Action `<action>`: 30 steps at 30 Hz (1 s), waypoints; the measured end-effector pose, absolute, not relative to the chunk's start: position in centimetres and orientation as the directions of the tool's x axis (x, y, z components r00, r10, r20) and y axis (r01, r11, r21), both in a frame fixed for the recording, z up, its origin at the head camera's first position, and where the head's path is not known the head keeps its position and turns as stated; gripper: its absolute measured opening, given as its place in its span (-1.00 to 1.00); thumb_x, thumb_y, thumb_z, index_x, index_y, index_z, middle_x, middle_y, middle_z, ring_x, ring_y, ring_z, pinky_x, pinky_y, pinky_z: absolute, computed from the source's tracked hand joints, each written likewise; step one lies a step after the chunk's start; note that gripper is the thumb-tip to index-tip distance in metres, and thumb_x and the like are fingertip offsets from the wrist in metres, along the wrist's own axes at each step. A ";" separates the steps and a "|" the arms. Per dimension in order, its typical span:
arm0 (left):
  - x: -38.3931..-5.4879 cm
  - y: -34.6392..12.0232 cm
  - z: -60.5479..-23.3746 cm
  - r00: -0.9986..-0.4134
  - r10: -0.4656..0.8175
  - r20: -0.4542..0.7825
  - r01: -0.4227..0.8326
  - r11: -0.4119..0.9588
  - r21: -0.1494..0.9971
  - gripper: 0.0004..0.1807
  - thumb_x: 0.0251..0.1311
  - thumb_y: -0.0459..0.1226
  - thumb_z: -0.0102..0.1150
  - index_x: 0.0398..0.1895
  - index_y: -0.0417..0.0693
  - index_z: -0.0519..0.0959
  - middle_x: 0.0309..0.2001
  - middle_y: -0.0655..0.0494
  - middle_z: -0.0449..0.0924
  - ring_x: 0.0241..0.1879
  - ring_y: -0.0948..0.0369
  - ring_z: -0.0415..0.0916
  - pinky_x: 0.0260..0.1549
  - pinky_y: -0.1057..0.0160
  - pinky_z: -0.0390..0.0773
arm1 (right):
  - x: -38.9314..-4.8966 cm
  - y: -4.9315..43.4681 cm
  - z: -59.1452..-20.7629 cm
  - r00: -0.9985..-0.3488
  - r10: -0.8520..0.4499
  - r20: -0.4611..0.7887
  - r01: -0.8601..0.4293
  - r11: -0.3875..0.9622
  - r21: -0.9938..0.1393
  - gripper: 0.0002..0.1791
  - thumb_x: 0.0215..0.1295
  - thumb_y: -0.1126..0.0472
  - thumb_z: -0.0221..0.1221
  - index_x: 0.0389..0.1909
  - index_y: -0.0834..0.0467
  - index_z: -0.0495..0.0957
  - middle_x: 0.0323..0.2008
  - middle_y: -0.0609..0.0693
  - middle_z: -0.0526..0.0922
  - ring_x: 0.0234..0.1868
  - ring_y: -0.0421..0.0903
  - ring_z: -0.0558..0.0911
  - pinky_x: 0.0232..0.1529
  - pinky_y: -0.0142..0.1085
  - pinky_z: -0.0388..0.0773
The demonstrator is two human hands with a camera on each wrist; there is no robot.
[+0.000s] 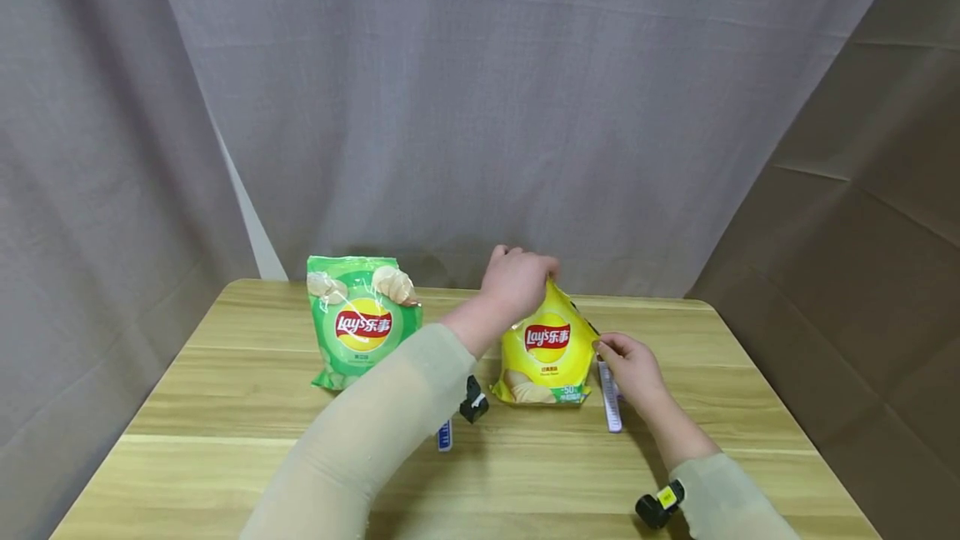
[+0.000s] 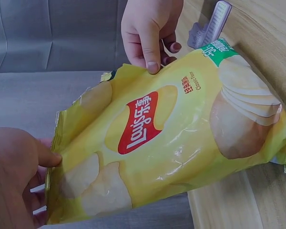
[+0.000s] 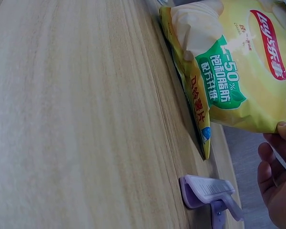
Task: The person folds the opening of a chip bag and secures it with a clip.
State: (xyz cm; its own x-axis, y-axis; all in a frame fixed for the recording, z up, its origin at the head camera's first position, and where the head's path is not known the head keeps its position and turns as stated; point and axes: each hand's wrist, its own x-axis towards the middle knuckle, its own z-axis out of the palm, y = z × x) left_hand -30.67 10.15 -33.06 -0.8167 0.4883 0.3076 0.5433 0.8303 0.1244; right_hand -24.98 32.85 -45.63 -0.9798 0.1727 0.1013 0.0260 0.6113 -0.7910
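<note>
A yellow Lay's chip bag (image 1: 547,361) stands upright on the wooden table, its top tilted and creased. At its upper edge my left hand (image 1: 517,282) pinches the crimped top between thumb and fingers, as the left wrist view shows closely. My right hand (image 1: 633,367) pinches the bag's side edge, the thumb (image 2: 153,66) lying on the front face. Beside the right hand lies a purple clip (image 3: 209,188) with a ridged handle, apart from the bag. Whether the bag's top is sealed, I cannot tell.
A green Lay's chip bag (image 1: 363,357) stands to the left, partly behind the left forearm. Part of a blue clip (image 1: 445,437) shows beside that sleeve. A grey curtain (image 1: 480,107) hangs behind the table (image 1: 525,482), and a brown cloth (image 1: 862,257) hangs on the right.
</note>
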 end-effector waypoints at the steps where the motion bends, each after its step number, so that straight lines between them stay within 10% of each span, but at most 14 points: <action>1: -30.7 10.2 -33.1 -0.818 0.490 0.302 0.543 0.831 0.122 -0.70 0.36 -0.28 0.04 -0.05 0.35 0.65 -0.11 0.40 0.69 -0.18 0.25 0.47 0.04 0.11 0.26 | -25.0 32.8 -45.6 -0.980 0.175 0.099 0.029 0.611 -0.791 -0.69 0.48 0.15 0.10 0.01 0.30 0.61 -0.15 0.17 0.67 -0.16 -0.04 0.56 -0.17 -0.31 0.50; 30: -31.0 9.9 -33.6 -0.883 0.404 0.238 0.453 0.865 0.217 -0.64 0.40 0.13 0.00 0.04 0.20 0.58 -0.07 0.33 0.66 -0.07 0.21 0.46 0.23 0.03 0.14 | -24.9 32.7 -45.7 -0.975 0.201 0.097 0.032 0.555 -0.831 -0.67 0.46 0.18 0.12 0.10 0.29 0.60 -0.04 0.19 0.68 -0.13 -0.10 0.61 -0.18 -0.44 0.52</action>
